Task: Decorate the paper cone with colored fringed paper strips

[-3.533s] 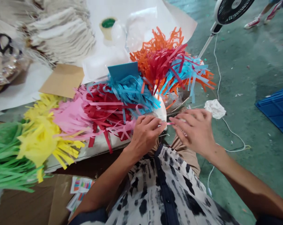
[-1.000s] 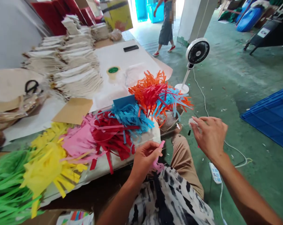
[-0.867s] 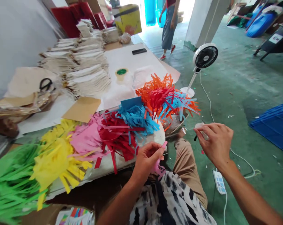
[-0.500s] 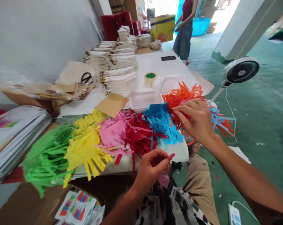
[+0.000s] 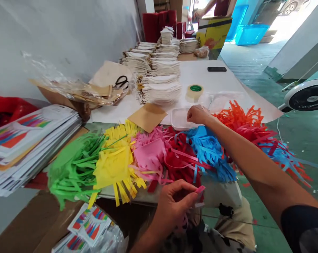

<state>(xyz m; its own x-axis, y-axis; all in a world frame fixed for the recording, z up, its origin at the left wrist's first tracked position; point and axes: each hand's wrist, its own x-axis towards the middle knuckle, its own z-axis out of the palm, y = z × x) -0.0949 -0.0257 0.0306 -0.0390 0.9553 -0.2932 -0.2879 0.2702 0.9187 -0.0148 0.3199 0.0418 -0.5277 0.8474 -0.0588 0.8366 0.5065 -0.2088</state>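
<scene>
On the clear plastic tray (image 5: 178,122), at the rim that faces the orange fringe (image 5: 240,116), rests the right hand (image 5: 198,114). Its fingers are curled down and bunched together, and whether they grip anything I cannot tell. The forearm runs from the tray back across the blue fringe (image 5: 209,151) toward the person.

Well nearer the person than the tray, past the table edge, the left hand (image 5: 174,207) is closed, thumb and forefinger nipping a pink paper strip (image 5: 200,189). The strip's short end pokes out beyond the fingertips.

Between the tray and that hand lie heaps of cut paper fringe, side by side and overlapping. The blue fringe and the red fringe (image 5: 180,160) are closest to the tray. Farther off come the pink fringe (image 5: 148,154), the yellow fringe (image 5: 114,165) and the green fringe (image 5: 72,168).

A brown card (image 5: 147,116) lies just beside the tray, touching the yellow heap. Just behind the tray stands a tape roll (image 5: 194,92), with a stack of cloth bags (image 5: 161,89) next to it. Farther behind are black scissors (image 5: 121,81) and a dark phone (image 5: 217,69). Well apart from the tray, beyond the green heap, sits a stack of printed sheets (image 5: 24,137).
</scene>
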